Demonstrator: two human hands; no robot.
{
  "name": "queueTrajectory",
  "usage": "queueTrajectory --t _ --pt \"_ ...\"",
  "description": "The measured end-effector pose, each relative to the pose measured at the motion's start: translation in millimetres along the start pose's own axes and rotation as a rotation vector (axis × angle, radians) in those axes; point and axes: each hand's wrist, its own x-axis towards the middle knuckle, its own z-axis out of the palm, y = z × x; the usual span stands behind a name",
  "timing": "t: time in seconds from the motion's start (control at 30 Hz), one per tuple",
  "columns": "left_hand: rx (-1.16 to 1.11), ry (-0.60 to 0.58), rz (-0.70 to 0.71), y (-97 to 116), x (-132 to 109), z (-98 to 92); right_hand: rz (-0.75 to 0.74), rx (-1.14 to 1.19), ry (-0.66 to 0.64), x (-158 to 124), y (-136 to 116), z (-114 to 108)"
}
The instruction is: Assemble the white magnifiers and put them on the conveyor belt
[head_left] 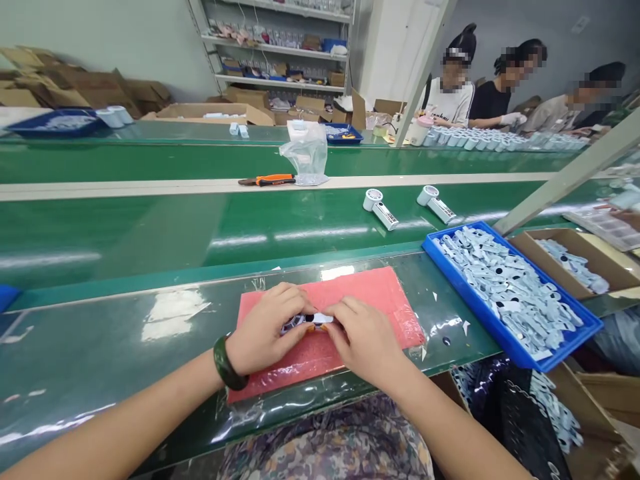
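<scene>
Over a red mat (320, 357), my left hand (273, 327) and my right hand (365, 333) close on a small handheld fan part (323, 318), pale with a dark oval spot. The left fingers wrap its ring-shaped end, and the right thumb and fingers pinch its handle end. My fingers cover much of the part, so its underside is hidden. To my right, a blue tray (510, 347) holds many loose pale plastic pieces (500, 280) of similar shape, some with dark ovals.
Two white handheld fans (384, 215) (440, 207) lie on the green conveyor belt (310, 217). Orange-handled pliers (270, 180) and a clear plastic bag (310, 160) lie beyond. A slanted metal post (570, 167) rises at right by a cardboard box (530, 250). Several co-workers (453, 93) are across the line.
</scene>
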Motion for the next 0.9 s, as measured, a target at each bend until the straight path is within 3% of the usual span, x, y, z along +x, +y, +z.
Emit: queueTrajectory --t 0.13,0.27,0.47,0.67,0.9 --pt "-0.008 -0.004 -0.073 2 4 3.2 0.111 0.264 0.032 2 12 9" --pt "0.016 -0.033 -0.069 8 3 0.4 0.208 0.520 -0.080 3 24 11" --pt "0.204 -0.037 -0.013 27 -21 7.9 0.068 0.318 -0.333 -6 16 -5" --pt "0.307 -0.034 -0.096 35 -26 20.8 0.044 0.251 -0.216 -14 10 6" --pt "0.431 -0.071 -0.013 38 -23 16.5 -0.063 0.198 -0.197 -20 16 11"
